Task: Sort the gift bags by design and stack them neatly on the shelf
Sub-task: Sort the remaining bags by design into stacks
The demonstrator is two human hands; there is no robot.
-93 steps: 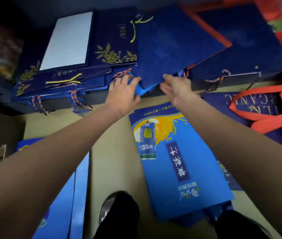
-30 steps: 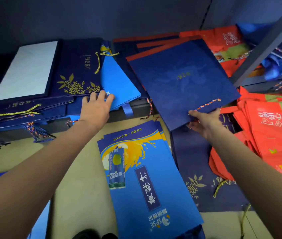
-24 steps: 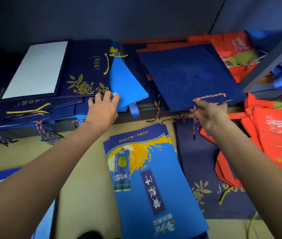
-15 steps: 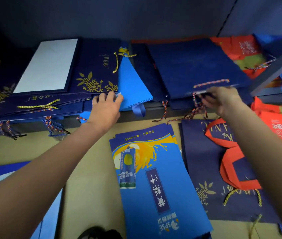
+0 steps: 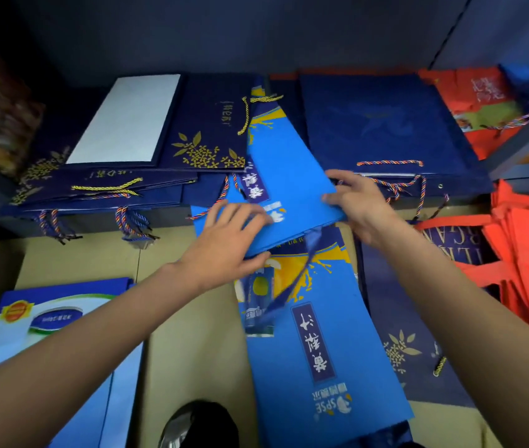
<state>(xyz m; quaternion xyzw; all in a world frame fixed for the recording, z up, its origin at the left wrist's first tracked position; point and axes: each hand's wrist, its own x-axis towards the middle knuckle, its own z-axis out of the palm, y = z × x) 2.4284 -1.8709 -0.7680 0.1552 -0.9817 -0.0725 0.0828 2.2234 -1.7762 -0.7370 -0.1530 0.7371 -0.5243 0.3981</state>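
Both arms out: L hand (image 5: 224, 240) & R hand (image 5: 358, 202) fingers grasping bright blue bag (image 5: 289, 176).

Dim, blue-tinted light; shelf back wall (image 5: 256, 37) nearly black. White card (image 5: 124, 119) brightest patch, no harsh glare. Wide-angle bending at edges. Slight motion blur on left hand (image 5: 227, 240); overall soft, grainy.
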